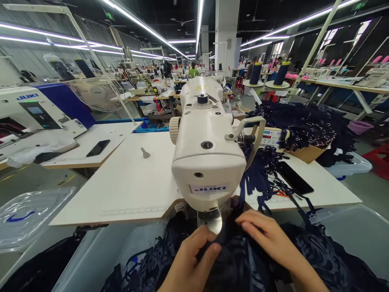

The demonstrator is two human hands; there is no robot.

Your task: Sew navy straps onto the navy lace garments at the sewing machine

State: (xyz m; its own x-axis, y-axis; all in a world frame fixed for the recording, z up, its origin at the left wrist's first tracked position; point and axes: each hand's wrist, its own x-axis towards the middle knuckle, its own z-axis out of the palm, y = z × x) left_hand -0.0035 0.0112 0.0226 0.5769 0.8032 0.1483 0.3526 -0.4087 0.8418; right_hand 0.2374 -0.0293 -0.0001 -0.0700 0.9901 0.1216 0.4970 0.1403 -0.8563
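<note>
At the bottom centre of the frame, both hands rest on a heap of dark lace fabric that fills the lower edge and reaches up under the needle end of a white sewing machine. The left hand pinches a fold of the fabric between thumb and fingers, just below the machine's shiny metal foot. The right hand lies flat on the fabric just right of the foot, fingers stretched out and close together, pressing the cloth down without gripping it. The two hands are near each other but not touching.

Behind them, the sewing machine stands on a white table that runs across the middle of the frame. A bundle of dark straps hangs off the machine's right side and trails down to the fabric. Just right of the straps, a black phone lies flat on the table. A small metal tool lies on the table left of the machine.

Toward the upper right, a big pile of dark cloth spills over a cardboard box. On the left, a second phone lies on a neighbouring table, and a clear plastic bag sits at the lower left.
</note>
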